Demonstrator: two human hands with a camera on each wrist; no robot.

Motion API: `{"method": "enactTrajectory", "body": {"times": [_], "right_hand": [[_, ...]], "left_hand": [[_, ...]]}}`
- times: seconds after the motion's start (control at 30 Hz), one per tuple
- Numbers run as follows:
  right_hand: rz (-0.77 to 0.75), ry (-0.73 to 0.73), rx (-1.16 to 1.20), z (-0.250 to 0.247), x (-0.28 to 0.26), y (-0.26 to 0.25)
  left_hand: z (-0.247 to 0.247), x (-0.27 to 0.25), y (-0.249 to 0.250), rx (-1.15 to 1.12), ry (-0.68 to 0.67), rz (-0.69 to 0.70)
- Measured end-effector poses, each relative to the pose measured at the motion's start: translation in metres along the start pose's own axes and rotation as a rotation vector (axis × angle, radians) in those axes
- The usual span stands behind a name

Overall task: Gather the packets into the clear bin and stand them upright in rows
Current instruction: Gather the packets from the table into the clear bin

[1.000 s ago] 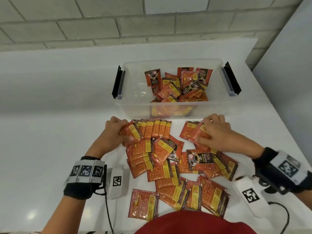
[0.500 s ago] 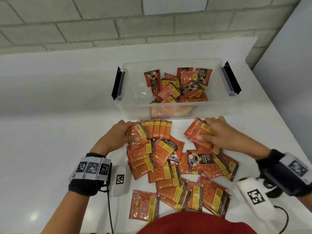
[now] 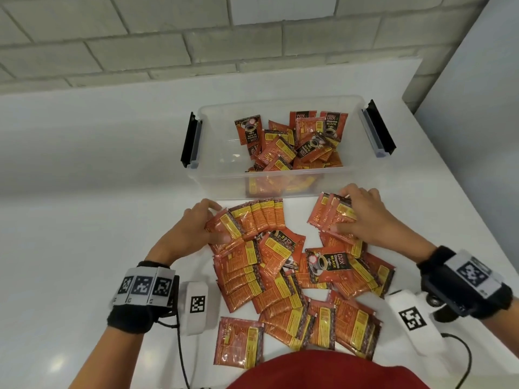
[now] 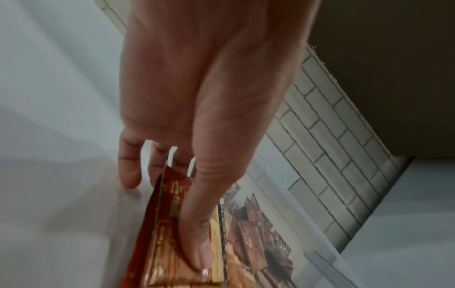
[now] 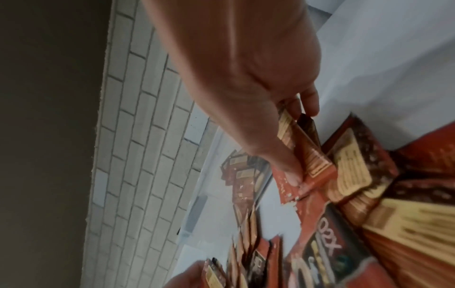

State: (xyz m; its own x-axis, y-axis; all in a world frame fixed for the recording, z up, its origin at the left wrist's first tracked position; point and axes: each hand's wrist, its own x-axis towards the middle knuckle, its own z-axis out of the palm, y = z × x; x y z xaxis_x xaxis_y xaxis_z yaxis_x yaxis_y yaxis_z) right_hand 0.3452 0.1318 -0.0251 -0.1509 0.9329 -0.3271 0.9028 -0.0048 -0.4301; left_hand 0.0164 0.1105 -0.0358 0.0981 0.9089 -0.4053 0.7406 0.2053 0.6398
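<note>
Orange coffee packets (image 3: 280, 279) lie scattered on the white table in front of me. The clear bin (image 3: 280, 103) stands behind them with a loose heap of packets (image 3: 292, 147) in its right half. My left hand (image 3: 217, 221) grips the left end of a fanned row of packets (image 3: 258, 217), thumb on top; the left wrist view shows the thumb (image 4: 197, 233) pressing a packet (image 4: 157, 233). My right hand (image 3: 341, 210) pinches a small stack of packets (image 3: 325, 217) just before the bin's front wall, seen also as a stack (image 5: 312, 155) in the right wrist view.
The bin's black latches (image 3: 189, 140) stick out on both sides. A grey block wall (image 3: 196, 37) rises behind the table. The table edge and a grey panel (image 3: 477, 108) are close on the right. A red cap brim (image 3: 323, 372) fills the bottom.
My right hand has drawn its stack a little closer to the bin's front wall. The left hand stays on its row, grip slightly tighter.
</note>
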Motion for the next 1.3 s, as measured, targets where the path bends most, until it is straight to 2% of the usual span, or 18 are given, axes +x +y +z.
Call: {"method": "enactTrajectory", "body": {"times": [0.1,0.27,0.33,0.4,0.5,0.57,0.7,0.87,1.03,1.1,1.17,1.3], "right_hand": [[0.065,-0.087,0.225,-0.007,0.0,0.004],[0.053,-0.132,0.524,-0.028,-0.006,0.019],[0.039,-0.164,0.635,-0.044,-0.013,0.023],[0.018,-0.198,0.69,-0.057,-0.022,0.029],[0.035,-0.308,0.633,-0.06,-0.038,0.035],[0.045,-0.36,0.479,-0.045,-0.044,0.038],[0.011,-0.264,0.104,-0.015,-0.045,0.037],[0.057,-0.236,0.152,-0.01,-0.038,0.032],[0.085,-0.2,0.279,-0.034,-0.036,0.031],[0.073,-0.249,0.377,-0.045,-0.038,0.026],[0.035,-0.321,0.43,-0.05,-0.039,0.019],[-0.016,-0.423,0.246,-0.034,-0.032,0.009]], "left_hand": [[-0.01,-0.006,0.007,-0.003,-0.004,0.018],[-0.014,-0.016,0.028,-0.203,-0.008,0.071],[-0.006,-0.01,0.035,-0.16,-0.018,0.12],[0.006,0.001,0.031,-0.034,-0.001,0.112],[0.015,0.012,0.025,0.131,0.006,0.033],[0.016,0.011,0.026,0.139,-0.001,0.027],[0.01,0.005,0.031,0.1,0.05,0.084],[-0.006,-0.007,0.025,0.073,0.142,0.126],[-0.022,-0.027,0.023,0.037,0.229,0.108],[-0.032,-0.04,0.025,-0.117,0.154,0.086],[-0.038,-0.053,0.027,-0.253,0.005,0.1],[-0.021,-0.063,0.024,-0.233,-0.249,0.125]]}}
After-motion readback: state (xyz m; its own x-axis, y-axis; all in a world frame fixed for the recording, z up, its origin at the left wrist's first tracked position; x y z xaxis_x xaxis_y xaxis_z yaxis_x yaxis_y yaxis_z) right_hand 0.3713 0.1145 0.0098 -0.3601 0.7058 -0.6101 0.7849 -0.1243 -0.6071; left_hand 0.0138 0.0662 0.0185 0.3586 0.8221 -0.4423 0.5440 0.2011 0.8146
